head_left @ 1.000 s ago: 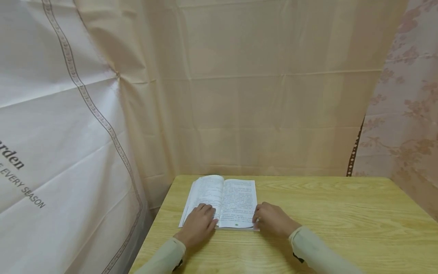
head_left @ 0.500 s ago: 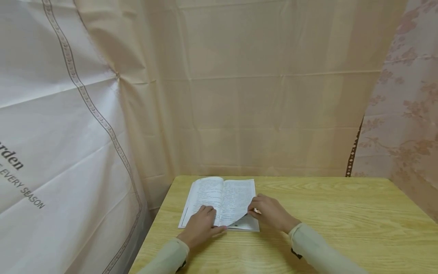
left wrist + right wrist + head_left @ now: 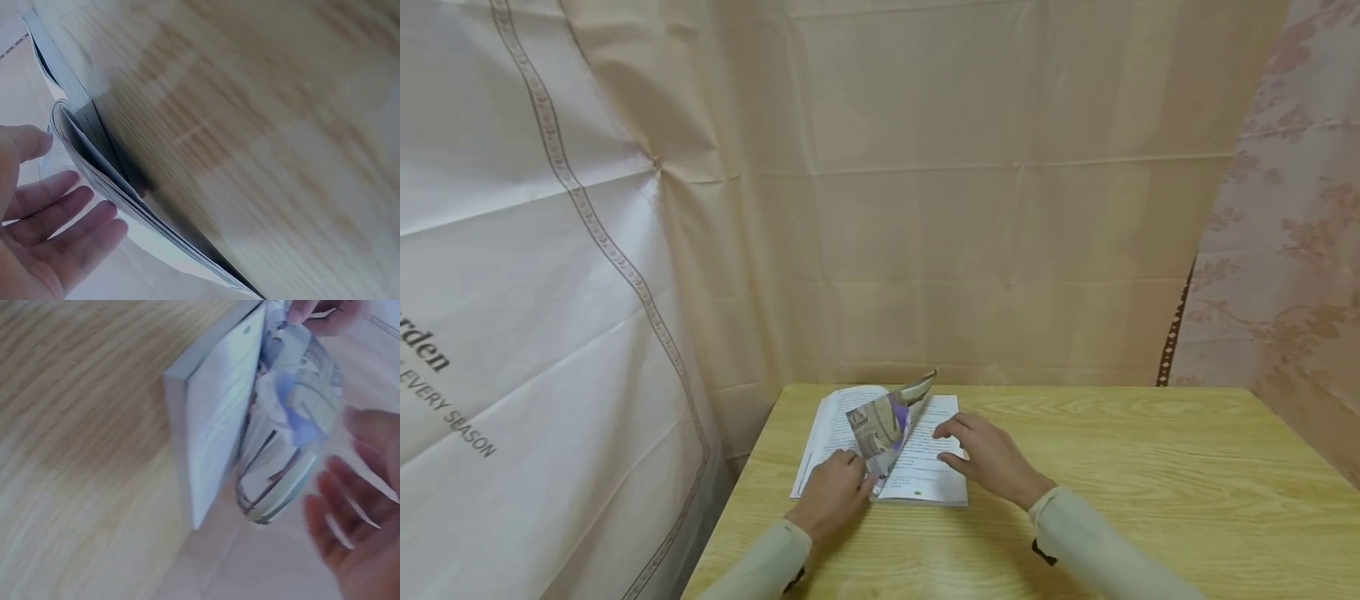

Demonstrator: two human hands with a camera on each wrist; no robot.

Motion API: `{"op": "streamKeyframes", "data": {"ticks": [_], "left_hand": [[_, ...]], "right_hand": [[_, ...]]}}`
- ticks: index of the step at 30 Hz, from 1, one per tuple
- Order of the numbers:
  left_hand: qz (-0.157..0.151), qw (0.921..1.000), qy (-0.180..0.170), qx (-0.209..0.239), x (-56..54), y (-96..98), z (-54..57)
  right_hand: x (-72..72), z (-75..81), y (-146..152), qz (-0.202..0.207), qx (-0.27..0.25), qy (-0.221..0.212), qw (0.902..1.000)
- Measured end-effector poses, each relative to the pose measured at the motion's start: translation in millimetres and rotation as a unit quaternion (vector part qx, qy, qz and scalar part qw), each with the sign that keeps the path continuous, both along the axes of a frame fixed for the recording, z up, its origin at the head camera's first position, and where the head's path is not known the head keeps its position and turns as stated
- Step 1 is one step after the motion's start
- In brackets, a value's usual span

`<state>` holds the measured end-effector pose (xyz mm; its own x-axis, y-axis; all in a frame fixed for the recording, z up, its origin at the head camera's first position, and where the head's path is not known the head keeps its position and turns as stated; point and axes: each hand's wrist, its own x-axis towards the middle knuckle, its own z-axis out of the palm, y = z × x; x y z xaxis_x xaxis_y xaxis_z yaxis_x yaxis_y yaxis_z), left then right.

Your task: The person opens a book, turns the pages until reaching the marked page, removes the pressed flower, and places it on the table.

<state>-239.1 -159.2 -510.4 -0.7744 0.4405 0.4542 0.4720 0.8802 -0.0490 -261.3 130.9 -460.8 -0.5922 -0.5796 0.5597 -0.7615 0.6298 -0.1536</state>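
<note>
A thick paperback book [image 3: 932, 483] lies spread on the table with lines of print on its pages. Near its middle stands a loose page [image 3: 880, 427], curled over toward the left, with a grey-brown and purple picture on its face. My left hand [image 3: 835, 487] rests on the lower left page, thumb by the foot of the curled page; its fingers [image 3: 94, 244] are extended in the left wrist view. Over the right page my right hand [image 3: 992, 458] holds nothing, thumb and fingers spread apart. In the right wrist view the picture page [image 3: 287, 419] rises apart from its fingers [image 3: 337, 506].
The book sits near the back left edge of a yellow wood-grain table [image 3: 1112, 467], which runs on to the right. Beige cloth [image 3: 985, 250] hangs behind it. A white printed cloth [image 3: 550, 333] hangs at the left, a floral one [image 3: 1292, 275] at the right.
My right hand lifted the right page by its lower corner and let it go. The page has swung up toward the left, showing its picture side. The left hand stays on the left page.
</note>
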Motion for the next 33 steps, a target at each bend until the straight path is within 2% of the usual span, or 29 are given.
{"op": "streamKeyframes", "data": {"ticks": [2, 5, 9, 14, 18, 23, 28, 33], "left_hand": [[0.002, 0.9997, 0.023, -0.002, -0.7, -0.6, -0.3], [-0.013, 0.9983, 0.058, -0.003, -1.3, -0.5, -0.7], [-0.043, 0.9972, 0.06, 0.013, -3.7, 0.6, -1.9], [-0.067, 0.9961, 0.055, 0.016, -7.0, 2.0, -4.2], [-0.053, 0.9972, 0.052, -0.004, -5.7, 1.9, -5.0], [-0.032, 0.999, 0.02, -0.026, -2.9, 1.1, -2.8], [-0.042, 0.9988, 0.006, -0.025, -1.6, -0.9, -1.4], [-0.047, 0.9987, 0.004, -0.018, -1.6, -2.2, -1.5]], "right_hand": [[0.2, -6.7, 3, -0.013, 0.036, -0.043, 0.9983], [1.2, -17.7, 7, -0.02, 0.085, -0.094, 0.9917], [2.5, -30.6, 12, -0.015, 0.118, -0.124, 0.9851], [0.8, -40.9, 15, -0.019, 0.136, -0.133, 0.9816], [-1.6, -42.3, 15, -0.016, 0.136, -0.134, 0.9814], [-2.5, -38.6, 15, -0.015, 0.131, -0.14, 0.9813], [-3.7, -36.4, 16, -0.002, 0.13, -0.135, 0.9823], [-6.8, -35.8, 18, 0.03, 0.136, -0.104, 0.9847]]}}
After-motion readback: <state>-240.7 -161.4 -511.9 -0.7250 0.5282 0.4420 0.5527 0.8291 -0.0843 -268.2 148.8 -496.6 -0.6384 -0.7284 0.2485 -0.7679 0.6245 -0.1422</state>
